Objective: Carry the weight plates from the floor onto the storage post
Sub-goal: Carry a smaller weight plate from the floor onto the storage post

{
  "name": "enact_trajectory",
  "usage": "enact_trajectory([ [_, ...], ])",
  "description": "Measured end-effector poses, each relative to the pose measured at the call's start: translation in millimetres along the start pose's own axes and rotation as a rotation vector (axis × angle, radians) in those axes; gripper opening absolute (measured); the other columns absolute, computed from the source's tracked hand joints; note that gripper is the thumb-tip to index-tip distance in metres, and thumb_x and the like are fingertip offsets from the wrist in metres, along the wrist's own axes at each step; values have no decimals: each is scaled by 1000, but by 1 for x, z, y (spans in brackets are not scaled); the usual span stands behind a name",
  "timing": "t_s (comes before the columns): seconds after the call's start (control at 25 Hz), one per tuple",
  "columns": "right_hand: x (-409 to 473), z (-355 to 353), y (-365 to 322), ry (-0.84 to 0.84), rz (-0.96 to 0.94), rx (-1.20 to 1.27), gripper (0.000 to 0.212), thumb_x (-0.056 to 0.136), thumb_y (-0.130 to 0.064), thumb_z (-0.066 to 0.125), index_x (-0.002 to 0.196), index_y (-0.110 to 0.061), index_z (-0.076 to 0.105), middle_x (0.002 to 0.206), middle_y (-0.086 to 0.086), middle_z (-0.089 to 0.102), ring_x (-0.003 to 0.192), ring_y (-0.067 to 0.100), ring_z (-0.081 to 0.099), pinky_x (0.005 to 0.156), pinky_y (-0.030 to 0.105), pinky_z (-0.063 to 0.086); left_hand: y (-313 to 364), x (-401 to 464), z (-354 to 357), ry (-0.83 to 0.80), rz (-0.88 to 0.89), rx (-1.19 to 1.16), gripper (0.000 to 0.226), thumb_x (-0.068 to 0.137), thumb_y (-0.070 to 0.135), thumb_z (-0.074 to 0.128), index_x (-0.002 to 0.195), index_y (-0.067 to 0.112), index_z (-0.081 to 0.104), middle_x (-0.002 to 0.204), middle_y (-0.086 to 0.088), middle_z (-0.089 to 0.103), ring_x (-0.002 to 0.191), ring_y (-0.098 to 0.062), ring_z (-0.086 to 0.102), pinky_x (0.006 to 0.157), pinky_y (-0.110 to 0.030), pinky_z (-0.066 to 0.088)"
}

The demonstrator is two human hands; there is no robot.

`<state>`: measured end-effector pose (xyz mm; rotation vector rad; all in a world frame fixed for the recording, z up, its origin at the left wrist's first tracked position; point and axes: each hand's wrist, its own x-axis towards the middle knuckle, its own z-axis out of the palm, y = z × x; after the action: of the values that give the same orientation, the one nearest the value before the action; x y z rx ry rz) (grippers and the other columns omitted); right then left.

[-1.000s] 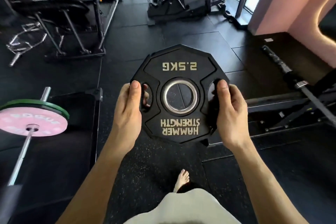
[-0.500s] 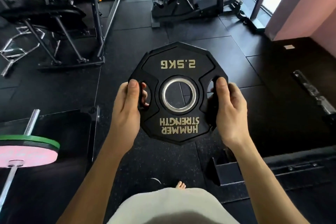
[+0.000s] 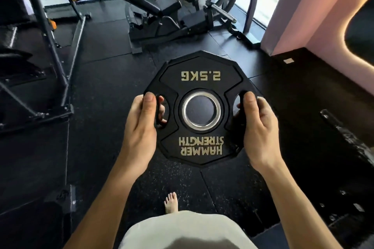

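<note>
1. Gone from the 8 o'clock corner is the pink and green loaded barbell seen a moment ago; the person has walked on and turned, the machines ahead loom larger, and the plate has kept its place between the hands.
2. Nearest, at 6 o'clock, a pale garment [image 3: 188,232] and one bare foot [image 3: 171,202] show on the black rubber floor [image 3: 105,91].
3. Left hand [image 3: 139,127] clamps the plate's 9 o'clock edge, thumb on top, fingertips curled up through the grip slot. Right hand [image 3: 259,127] does the same at 3 o'clock.
4. Between them the weight plate [image 3: 200,107] is carried face up in the air, roughly level, well clear of the floor. It is black, many-sided, marked 2.5KG and HAMMER STRENGTH, with a steel ring round the centre hole.
5. I judge it rigid and fairly light, easy for two hands; the coating looks like matte rubber, so grippy rather than slick, and not fragile. The two slots are the sensible holds, and they leave the centre hole free for threading onto a post.
6. Further off, at 11 to 1 o'clock, stand a rack frame [image 3: 50,50] and a plate-loaded machine [image 3: 182,22], windows behind, a pink wall [image 3: 303,16] at 2 o'clock. Which post is meant, I cannot tell.
</note>
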<state>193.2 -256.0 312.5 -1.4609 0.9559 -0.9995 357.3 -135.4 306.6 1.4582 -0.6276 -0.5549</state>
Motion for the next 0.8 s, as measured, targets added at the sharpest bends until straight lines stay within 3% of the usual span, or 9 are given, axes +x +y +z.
enact_trajectory([
  [0.2,125,37,-4,153,23,-11,46,89,-54,44,88,-10,56,61,-10,60,57,3,55,55,26,47,8,161,35,-165,13,11,38,98,47,35,90,18,57,82,4,56,74,-2,53,70,-15,47],
  [0.28,174,40,2,213,22,-11,45,88,-55,44,89,-11,57,61,-11,60,56,1,55,54,20,45,2,217,57,-235,12,10,39,101,49,36,93,18,59,88,-3,61,81,-6,56,79,-24,50],
  [0.36,224,40,11,262,16,-9,43,88,-55,44,87,-15,57,61,-11,61,57,0,55,55,18,45,-7,271,83,-290,-2,-10,40,98,54,39,102,21,62,107,-17,64,96,-16,59,95,-43,49],
  [0.48,311,34,27,313,16,-10,38,91,-54,45,84,-19,56,61,-12,62,57,0,56,57,21,45,-15,353,135,-338,-6,-15,44,96,55,38,104,19,61,108,-19,63,98,-22,59,99,-59,44],
  [0.6,399,21,32,353,44,-10,33,97,-46,44,85,-17,56,58,-15,61,55,-3,56,54,15,45,-16,430,193,-356,-29,9,53,95,56,37,110,10,58,107,-26,61,94,-24,58,95,-63,45],
  [0.8,522,-5,37,410,57,-15,30,98,-43,43,85,-18,55,55,-17,60,51,-5,55,50,9,42,-17,539,282,-454,-9,-45,56,96,51,37,111,0,53,95,-11,58,88,-25,53,87,-55,47],
])
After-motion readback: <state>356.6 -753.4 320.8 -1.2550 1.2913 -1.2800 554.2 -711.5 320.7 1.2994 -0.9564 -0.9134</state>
